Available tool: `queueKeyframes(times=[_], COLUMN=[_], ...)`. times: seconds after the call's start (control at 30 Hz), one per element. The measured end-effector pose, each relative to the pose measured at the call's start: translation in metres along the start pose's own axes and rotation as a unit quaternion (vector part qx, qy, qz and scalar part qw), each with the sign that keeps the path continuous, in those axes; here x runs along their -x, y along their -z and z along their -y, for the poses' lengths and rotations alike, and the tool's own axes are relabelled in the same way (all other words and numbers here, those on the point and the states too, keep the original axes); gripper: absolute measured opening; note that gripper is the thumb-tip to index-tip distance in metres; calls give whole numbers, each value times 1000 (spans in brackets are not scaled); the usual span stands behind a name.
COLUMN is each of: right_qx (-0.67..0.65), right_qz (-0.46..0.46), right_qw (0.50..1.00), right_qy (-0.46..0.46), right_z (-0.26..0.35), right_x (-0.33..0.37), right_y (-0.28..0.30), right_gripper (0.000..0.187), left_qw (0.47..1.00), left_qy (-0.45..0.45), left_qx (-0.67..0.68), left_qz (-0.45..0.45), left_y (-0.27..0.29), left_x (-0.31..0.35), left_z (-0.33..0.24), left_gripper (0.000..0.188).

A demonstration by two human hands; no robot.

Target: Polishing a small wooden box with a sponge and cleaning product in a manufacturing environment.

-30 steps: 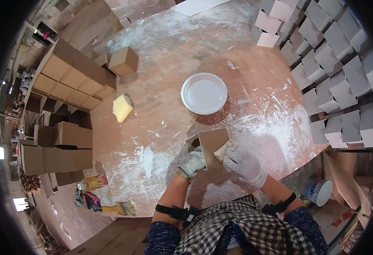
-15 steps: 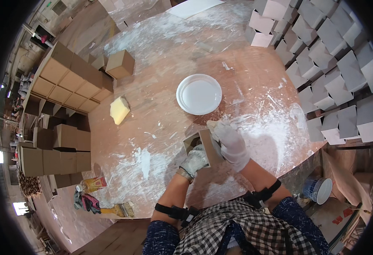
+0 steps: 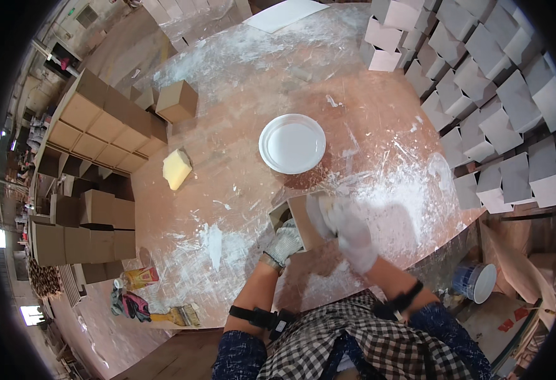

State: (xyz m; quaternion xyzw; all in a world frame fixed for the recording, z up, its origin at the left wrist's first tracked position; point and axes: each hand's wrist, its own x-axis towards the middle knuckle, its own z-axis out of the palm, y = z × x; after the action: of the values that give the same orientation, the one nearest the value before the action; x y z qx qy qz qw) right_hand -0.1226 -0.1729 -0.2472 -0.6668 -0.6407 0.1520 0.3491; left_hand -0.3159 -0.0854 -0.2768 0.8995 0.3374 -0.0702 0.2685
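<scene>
A small open brown cardboard box (image 3: 303, 223) is held just above the tabletop, tilted, its opening toward the left. My left hand (image 3: 284, 244), in a knit work glove, grips it by its near left side, some fingers hidden inside the opening. My right hand (image 3: 349, 229), in a whitened glove, is against the box's right side, where a pale smear shows. Motion blurs its fingers, so what they hold cannot be made out. Beyond the box stands a round white bowl (image 3: 292, 144) with white contents. A yellow sponge block (image 3: 176, 169) lies left of the bowl.
Brown boxes (image 3: 110, 120) are stacked along the left edge, grey-white boxes (image 3: 480, 126) at the right. A brush (image 3: 182, 315), a cloth (image 3: 130, 305) and a bottle (image 3: 140, 277) lie near left. A bucket (image 3: 480, 283) stands beyond the table's right edge.
My right hand has moved slightly down and right across the box's side, now blurred. Its fingertips showed a small pale piece earlier. The box has turned a little, showing more of its right side.
</scene>
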Motion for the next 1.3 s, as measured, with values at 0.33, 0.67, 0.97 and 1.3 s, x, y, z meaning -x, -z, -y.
queueKeyframes(times=[0.33, 0.67, 0.97, 1.3], right_qx=[-143, -118, -67, -201], right_qz=[-83, -31, -121, -60], right_qw=[986, 989, 968, 967], right_qy=[7, 80, 207, 146], right_z=[-16, 15, 32, 37], right_x=[-37, -19, 26, -14], right_y=[-6, 10, 2, 5], right_gripper=[42, 35, 35, 26], left_qw=[999, 998, 997, 998], left_qy=[14, 44, 20, 34], left_qx=[-4, -36, 68, 34], left_qz=[-29, -32, -16, 37], left_y=[-1, -7, 29, 32], left_x=[3, -1, 11, -2], left_z=[-3, -4, -21, -21], left_gripper=[37, 39, 40, 42])
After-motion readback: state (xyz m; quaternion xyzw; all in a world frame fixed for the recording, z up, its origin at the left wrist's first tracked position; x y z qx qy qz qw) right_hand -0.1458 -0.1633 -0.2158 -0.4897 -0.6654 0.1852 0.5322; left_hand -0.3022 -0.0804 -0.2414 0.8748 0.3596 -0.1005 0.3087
